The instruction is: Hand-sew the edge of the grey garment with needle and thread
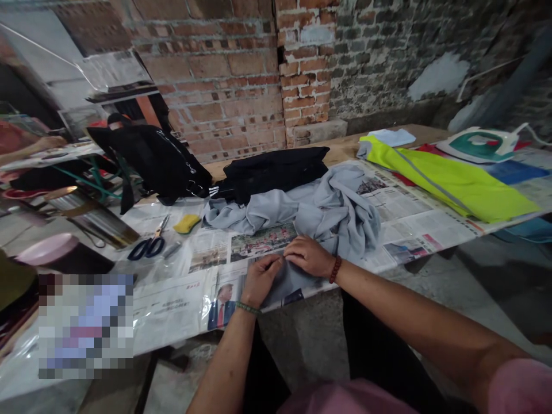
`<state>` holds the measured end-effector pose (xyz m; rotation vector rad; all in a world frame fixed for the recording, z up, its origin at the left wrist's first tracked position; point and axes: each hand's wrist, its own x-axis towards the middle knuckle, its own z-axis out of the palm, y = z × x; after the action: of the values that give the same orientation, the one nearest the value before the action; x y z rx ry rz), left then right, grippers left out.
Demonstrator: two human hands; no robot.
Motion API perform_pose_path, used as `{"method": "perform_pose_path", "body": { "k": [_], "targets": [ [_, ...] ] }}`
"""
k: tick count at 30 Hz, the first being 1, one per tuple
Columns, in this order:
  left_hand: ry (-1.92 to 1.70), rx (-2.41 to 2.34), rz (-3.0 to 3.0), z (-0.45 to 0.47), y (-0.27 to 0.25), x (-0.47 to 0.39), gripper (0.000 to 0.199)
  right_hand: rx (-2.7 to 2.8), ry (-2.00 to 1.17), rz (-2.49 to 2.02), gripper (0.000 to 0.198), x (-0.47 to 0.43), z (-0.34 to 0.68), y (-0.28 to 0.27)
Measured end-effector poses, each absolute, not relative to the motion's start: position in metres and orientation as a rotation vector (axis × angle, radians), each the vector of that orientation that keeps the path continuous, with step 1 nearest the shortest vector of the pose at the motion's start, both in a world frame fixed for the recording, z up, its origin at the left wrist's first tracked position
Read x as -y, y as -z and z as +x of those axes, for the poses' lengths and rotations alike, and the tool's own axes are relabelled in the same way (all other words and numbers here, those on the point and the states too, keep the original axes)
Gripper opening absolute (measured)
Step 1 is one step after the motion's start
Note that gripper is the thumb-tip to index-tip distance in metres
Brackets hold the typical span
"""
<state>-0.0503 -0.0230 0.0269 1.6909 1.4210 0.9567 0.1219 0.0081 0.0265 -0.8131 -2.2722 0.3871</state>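
A light grey cloth garment [336, 213] lies crumpled on the newspaper-covered table, with part of it drawn to the front edge. My left hand [262, 280], with a green bracelet at the wrist, pinches this near part. Close beside it my right hand [311, 256], wearing a reddish-brown bead bracelet, has its fingers closed on the same cloth. The two sets of fingertips almost meet. Whether anything small is between them I cannot make out. Behind the grey garment lies a folded black cloth [276, 167].
Dark-handled scissors [152, 244] and a yellow sponge [187, 223] lie to the left, near a steel flask [92, 215] and a pink-lidded cup [64, 253]. A black bag [150, 155] stands behind. At right are a neon-yellow garment [457, 178] and an iron [480, 144]. A person's arm [30, 146] shows far left.
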Motion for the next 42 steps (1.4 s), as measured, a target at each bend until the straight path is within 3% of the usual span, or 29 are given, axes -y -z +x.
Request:
{"method": "perform_pose_path", "body": {
  "k": [12, 18, 21, 42],
  "targets": [
    [-0.922, -1.428, 1.718, -0.044, -0.022, 0.022, 0.022, 1.97, -0.598, -0.915, 0.011, 0.007, 0.121, -0.057],
    [-0.935, -1.392, 1.685, -0.047, -0.019, 0.022, 0.025, 1.549, -1.404, -0.841, 0.012, -0.003, 0.113, -0.073],
    [-0.928, -1.392, 1.689, -0.047, -0.019, 0.022, 0.027, 1.37, -1.602, -0.803, 0.014, -0.015, 0.114, -0.08],
    [-0.918, -1.44, 1.733, -0.045, -0.026, 0.024, 0.024, 0.936, -1.324, -0.716, 0.01, -0.087, 0.188, -0.131]
  ]
}}
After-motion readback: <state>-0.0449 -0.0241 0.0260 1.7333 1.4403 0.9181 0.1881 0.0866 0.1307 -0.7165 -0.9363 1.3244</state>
